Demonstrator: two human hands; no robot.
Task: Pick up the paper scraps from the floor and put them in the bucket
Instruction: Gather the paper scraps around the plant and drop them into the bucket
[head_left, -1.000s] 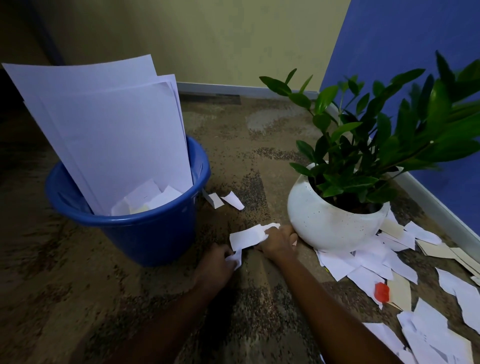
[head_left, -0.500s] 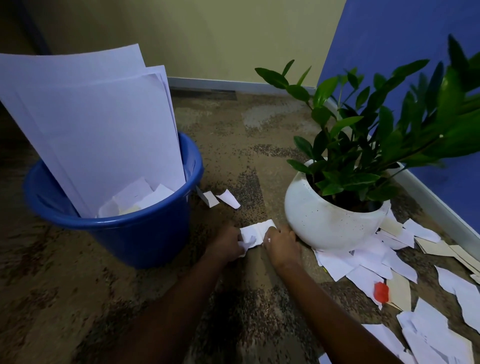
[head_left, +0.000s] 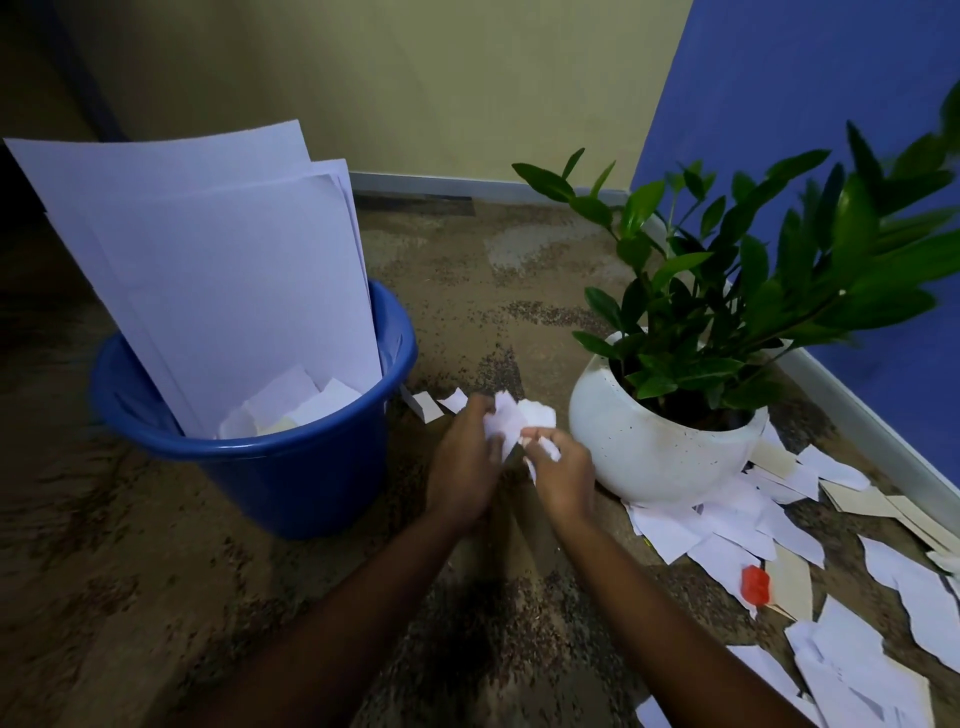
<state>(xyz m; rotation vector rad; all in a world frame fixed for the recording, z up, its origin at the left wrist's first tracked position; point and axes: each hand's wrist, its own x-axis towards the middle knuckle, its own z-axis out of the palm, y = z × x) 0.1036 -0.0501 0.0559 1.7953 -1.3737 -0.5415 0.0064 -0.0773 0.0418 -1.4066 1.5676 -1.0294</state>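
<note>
A blue bucket (head_left: 311, 467) stands on the floor at the left, with large white sheets (head_left: 218, 270) leaning in it and small scraps at its bottom. Just right of it, my left hand (head_left: 465, 467) and my right hand (head_left: 563, 475) together grip a crumpled bunch of white paper scraps (head_left: 514, 418), lifted a little above the floor. Two small scraps (head_left: 439, 404) lie on the floor beside the bucket, behind my left hand. Many more white scraps (head_left: 727, 519) lie scattered on the floor at the right.
A round white pot (head_left: 649, 457) with a green leafy plant (head_left: 753, 280) stands right of my hands, partly on the scraps. A small red object (head_left: 755, 584) lies among the scraps. A yellow wall and a blue wall meet behind the plant.
My hands gathered the scraps from the floor, brought them together and raised them while crumpling the bunch. The view shifted slightly.
</note>
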